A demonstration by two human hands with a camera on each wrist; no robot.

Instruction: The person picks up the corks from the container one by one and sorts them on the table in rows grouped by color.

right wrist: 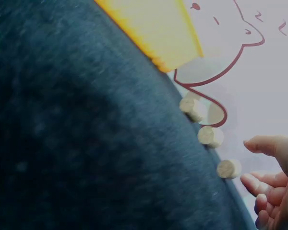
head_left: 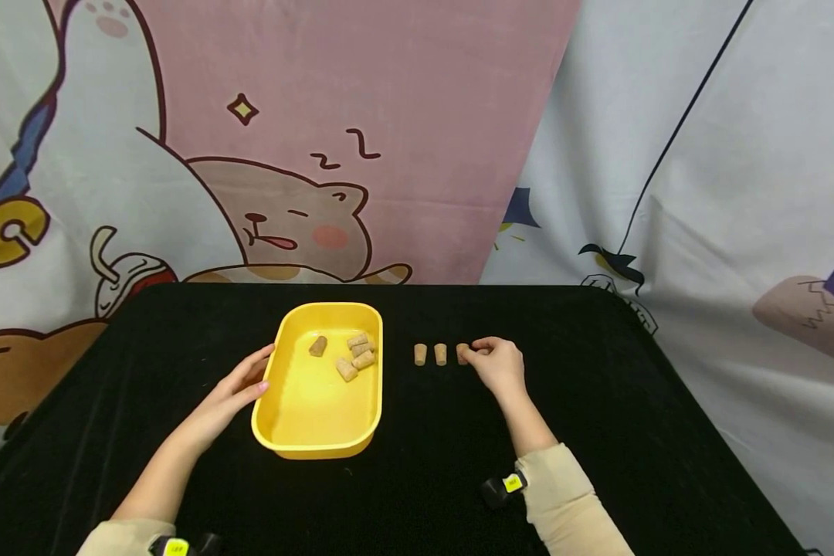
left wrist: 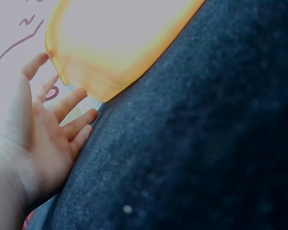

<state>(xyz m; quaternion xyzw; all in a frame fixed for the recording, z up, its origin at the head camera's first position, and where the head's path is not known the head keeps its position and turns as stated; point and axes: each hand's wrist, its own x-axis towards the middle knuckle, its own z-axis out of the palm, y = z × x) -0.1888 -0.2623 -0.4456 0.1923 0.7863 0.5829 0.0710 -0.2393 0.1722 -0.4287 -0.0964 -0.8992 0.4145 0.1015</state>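
Beige sleeves (head_left: 570, 502) lie nearest; loose left fingers (head_left: 252, 361) touch a tray (head_left: 313, 417); parted right fingers (head_left: 488, 342) are beside a cork (head_left: 461, 354)

My head feed shows me a black-covered table (head_left: 417, 502) before a pink-and-white fabric backdrop (head_left: 445, 100), printed with a dozing cartoon animal (head_left: 299, 212), creased at right.

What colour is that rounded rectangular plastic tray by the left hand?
The rounded rectangular plastic tray is plain yellow, seen best in the head view.
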